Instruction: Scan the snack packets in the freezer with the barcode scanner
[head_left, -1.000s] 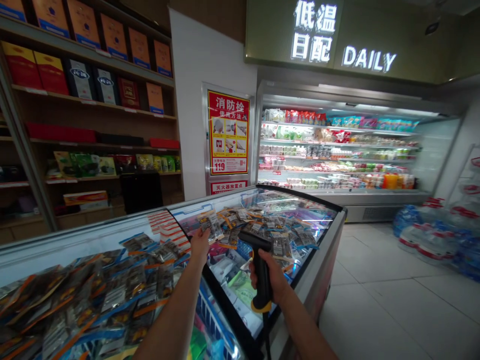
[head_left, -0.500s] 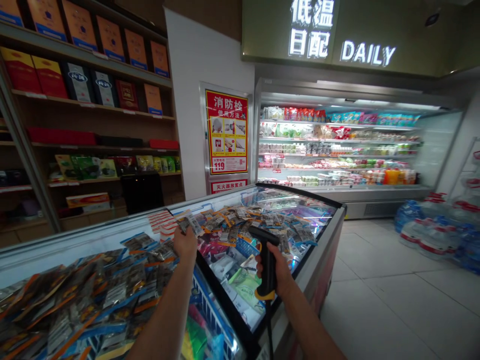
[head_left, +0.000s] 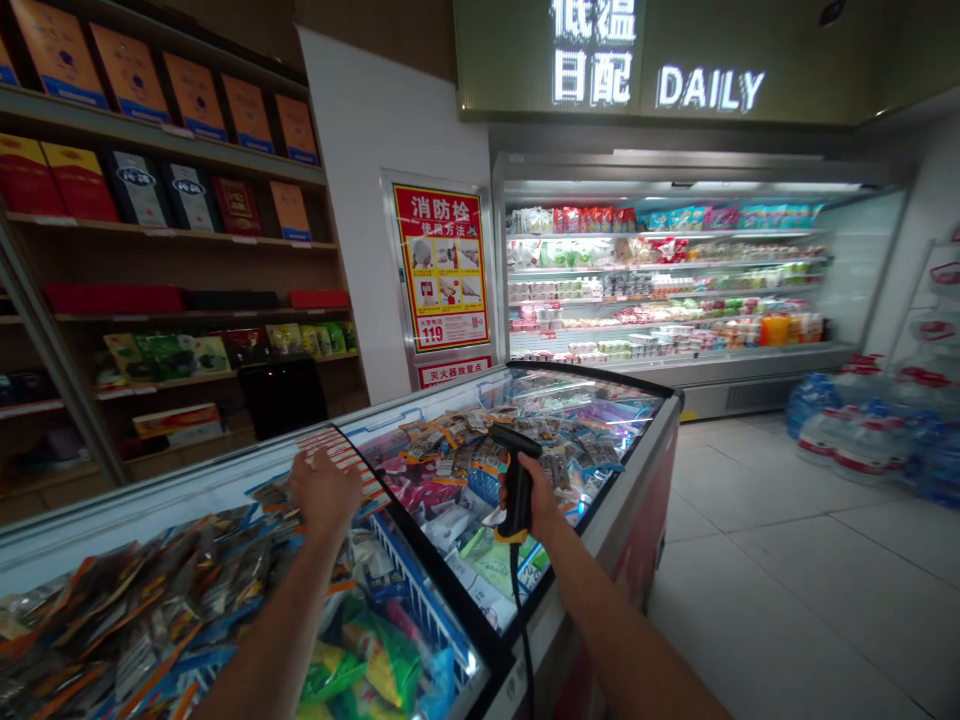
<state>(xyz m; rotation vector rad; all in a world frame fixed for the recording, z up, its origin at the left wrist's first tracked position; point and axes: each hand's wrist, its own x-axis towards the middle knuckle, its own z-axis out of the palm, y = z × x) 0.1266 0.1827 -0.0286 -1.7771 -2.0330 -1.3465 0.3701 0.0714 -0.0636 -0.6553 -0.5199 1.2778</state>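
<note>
My right hand [head_left: 534, 490] grips a black barcode scanner [head_left: 517, 490] with a yellow base, held upright over the glass-topped freezer [head_left: 645, 450]. Its cable hangs down from the handle. My left hand [head_left: 326, 490] is at the upper end of a large pile of small snack packets [head_left: 172, 590] with clear fronts and orange and blue edges. The left fingers curl downward among the packets; what they hold is hidden. Beyond the scanner, more such packets [head_left: 442, 440] are spread on the right part of the freezer.
A black divider bar [head_left: 435, 560] crosses the freezer, with a striped card [head_left: 349, 460] beside it. Frozen bags [head_left: 375, 650] show below. Shelves of boxes [head_left: 180, 190] stand left, a lit dairy chiller [head_left: 667, 270] behind, and water bottles [head_left: 862, 430] on the floor right.
My left hand has moved left, away from a packet by the divider, to the left pile. The view has turned slightly; the scanner stays in my right hand.
</note>
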